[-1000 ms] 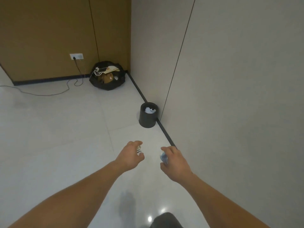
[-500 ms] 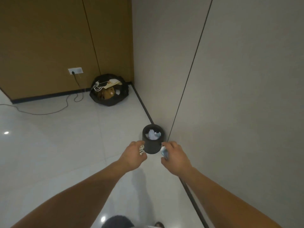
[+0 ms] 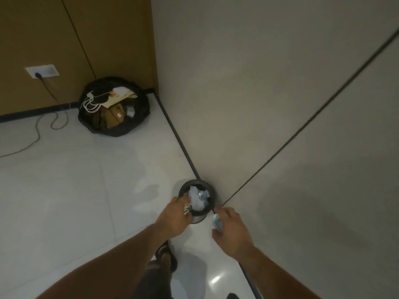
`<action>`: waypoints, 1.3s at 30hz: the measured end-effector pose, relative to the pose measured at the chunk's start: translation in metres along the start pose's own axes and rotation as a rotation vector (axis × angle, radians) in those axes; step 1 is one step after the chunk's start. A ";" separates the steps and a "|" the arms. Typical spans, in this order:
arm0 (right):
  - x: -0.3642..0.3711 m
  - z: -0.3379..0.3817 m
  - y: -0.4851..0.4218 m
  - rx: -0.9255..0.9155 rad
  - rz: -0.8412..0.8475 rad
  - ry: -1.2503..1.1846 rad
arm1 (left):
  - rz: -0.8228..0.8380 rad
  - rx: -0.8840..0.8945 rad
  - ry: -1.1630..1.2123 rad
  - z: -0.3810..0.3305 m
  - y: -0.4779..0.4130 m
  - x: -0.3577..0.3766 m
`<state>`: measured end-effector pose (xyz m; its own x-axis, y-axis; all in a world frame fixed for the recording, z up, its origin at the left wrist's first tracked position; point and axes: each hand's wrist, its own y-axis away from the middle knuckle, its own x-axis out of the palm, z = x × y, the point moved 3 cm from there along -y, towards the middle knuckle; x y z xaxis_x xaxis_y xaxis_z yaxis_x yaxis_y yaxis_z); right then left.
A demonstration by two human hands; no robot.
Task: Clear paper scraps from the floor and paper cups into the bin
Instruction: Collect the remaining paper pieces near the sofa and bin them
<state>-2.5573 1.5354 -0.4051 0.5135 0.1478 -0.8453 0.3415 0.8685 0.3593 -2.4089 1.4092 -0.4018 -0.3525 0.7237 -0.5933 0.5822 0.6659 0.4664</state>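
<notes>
While the left hand (image 3: 172,220) pinches scraps (image 3: 187,209), bin (image 3: 211,190) just ahead, the right hand (image 3: 232,230) grips crumpled paper (image 3: 216,222): seemingly light, soft, fingertip-held.

Bin (image 3: 197,219): small, round, black, standing upright on white floor (image 3: 86,190), close against wall (image 3: 259,126) at right. Crumpled paper (image 3: 196,201), white and bluish, filling its mouth. Pale scrap (image 3: 187,209) sitting pinched in left grip (image 3: 172,216), hanging over bin's near-left rim. Bluish-white scrap (image 3: 216,222) being held in right grip (image 3: 232,230), just beside bin on its near-right.
</notes>
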 end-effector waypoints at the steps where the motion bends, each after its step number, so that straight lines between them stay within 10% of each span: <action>1: 0.008 -0.002 -0.021 0.022 0.025 -0.006 | 0.021 -0.020 -0.002 0.009 -0.024 -0.002; 14: 0.224 -0.110 -0.302 0.209 0.118 -0.092 | 0.087 0.018 -0.012 0.156 -0.338 0.104; 23: 0.335 -0.145 -0.339 0.227 0.000 -0.259 | 0.110 0.089 -0.223 0.259 -0.374 0.173; 39: 0.128 -0.026 -0.246 0.001 0.209 -0.036 | -0.060 -0.261 -0.056 0.169 -0.183 -0.003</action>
<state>-2.5961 1.3526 -0.6115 0.6011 0.3079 -0.7375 0.2249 0.8203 0.5258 -2.3904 1.2539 -0.5966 -0.3352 0.6749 -0.6574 0.3500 0.7370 0.5782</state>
